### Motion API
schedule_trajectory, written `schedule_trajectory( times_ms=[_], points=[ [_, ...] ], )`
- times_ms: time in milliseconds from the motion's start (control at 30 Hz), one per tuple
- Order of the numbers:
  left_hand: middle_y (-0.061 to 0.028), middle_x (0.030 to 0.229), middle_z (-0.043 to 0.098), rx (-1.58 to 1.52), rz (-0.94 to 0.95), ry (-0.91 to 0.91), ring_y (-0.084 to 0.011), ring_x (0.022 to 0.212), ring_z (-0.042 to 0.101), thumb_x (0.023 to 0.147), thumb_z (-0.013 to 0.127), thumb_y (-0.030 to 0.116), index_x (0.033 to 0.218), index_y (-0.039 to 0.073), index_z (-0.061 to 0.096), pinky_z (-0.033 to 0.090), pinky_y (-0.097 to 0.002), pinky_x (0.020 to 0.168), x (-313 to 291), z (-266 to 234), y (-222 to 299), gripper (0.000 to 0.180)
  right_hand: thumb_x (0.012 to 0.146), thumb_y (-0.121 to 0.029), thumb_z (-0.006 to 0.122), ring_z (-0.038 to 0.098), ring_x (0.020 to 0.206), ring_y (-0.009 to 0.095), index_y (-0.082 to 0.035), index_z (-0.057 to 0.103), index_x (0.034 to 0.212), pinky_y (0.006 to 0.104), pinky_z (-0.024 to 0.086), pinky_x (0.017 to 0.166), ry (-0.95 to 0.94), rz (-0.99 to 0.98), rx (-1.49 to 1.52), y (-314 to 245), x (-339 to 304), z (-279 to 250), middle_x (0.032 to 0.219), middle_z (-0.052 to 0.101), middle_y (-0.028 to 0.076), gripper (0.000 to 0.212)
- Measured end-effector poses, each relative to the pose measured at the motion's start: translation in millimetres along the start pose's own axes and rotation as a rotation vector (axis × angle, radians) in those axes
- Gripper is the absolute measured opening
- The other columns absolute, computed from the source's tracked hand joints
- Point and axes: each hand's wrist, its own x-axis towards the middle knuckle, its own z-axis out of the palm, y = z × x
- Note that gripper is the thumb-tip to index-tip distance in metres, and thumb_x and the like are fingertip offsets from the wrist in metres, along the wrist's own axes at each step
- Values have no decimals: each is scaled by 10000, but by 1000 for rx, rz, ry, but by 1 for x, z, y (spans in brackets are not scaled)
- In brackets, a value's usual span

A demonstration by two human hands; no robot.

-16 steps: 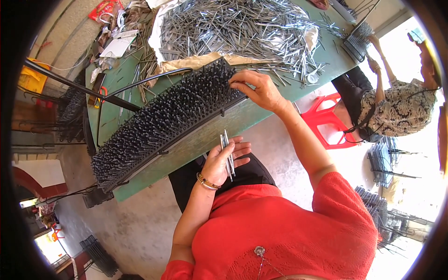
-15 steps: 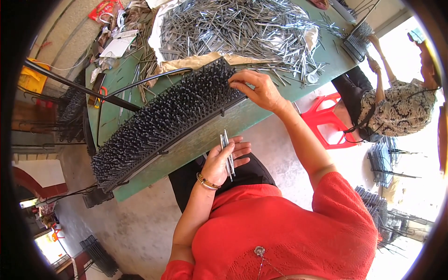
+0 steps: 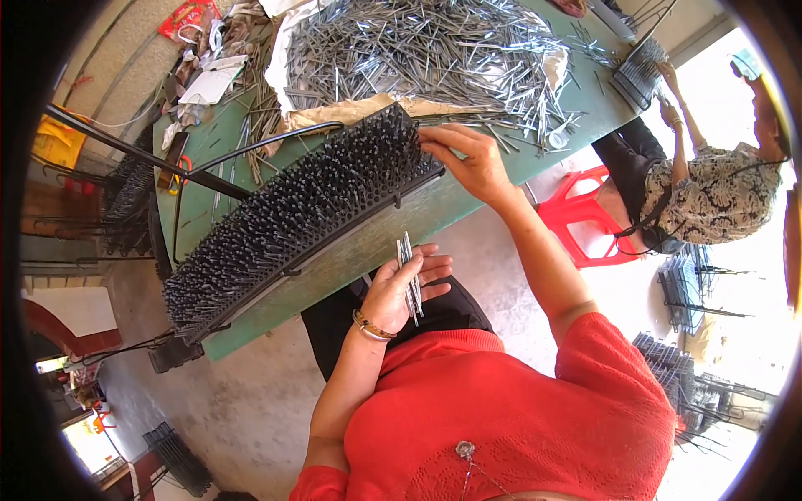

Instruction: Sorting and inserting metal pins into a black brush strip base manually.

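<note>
Several thin metal rods [image 3: 410, 280] lie across the palm of my left hand [image 3: 389, 294], pinned by the thumb, while its other fingers stretch outward. Slanting across the table's front edge is a long black rack [image 3: 288, 213], densely filled with upright dark pins or rods. At the rack's right end is my right hand [image 3: 472, 165], thumb and forefinger pinched close to the last rows. What sits between those fingertips, if anything, is too small to make out.
Behind the rack, a large heap of loose metal rods [image 3: 418, 50] covers paper on the green table [image 3: 455, 204]. A black metal frame bar [image 3: 150, 154] crosses at left. On the right, a co-worker [image 3: 710, 192] handles another rack [image 3: 639, 75] beside a red stool [image 3: 576, 213].
My right hand has shifted slightly to the right along the rack's end. My left hand, still holding the rods, has barely moved.
</note>
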Motion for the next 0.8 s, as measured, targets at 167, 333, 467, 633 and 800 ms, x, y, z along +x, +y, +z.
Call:
schedule_trajectory(
  times_ms=[167,333,467,633,800],
  points=[
    [-194,1154,580,-50,31,26,-256,1057,588,956,457,150,1229,-31,451,511,-413,889,3,-3,-2,328,820,-18,653,653,845,205,6,657,1003,281,501,750,169,43,67,-14,11,-7,919,672,109,185],
    [-220,1170,565,-67,34,-38,-273,1066,584,928,413,69,1242,-54,433,492,-416,923,3,1,1,338,822,-33,652,650,833,225,-5,662,1000,295,499,745,138,32,38,5,2,7,931,666,107,181],
    [-217,1172,564,-49,40,-20,-273,1067,583,933,412,78,1250,-55,428,492,-414,923,4,0,0,344,823,-83,656,627,871,258,-24,668,1005,326,492,765,42,-105,-148,14,-6,12,967,643,108,192],
    [-208,1156,571,-64,11,-53,-267,1069,581,938,412,81,1259,-58,420,489,-407,928,6,-2,-5,350,815,-116,664,601,900,258,-69,666,1041,352,470,787,118,-109,-141,-8,7,12,982,630,96,231],
    [-186,1155,576,-36,-5,-33,-257,1069,579,939,427,80,1223,-63,466,477,-396,944,7,3,-4,320,794,-119,674,580,836,218,-88,671,983,342,425,775,-98,-278,-149,1,13,17,925,639,51,192]
  ],
)
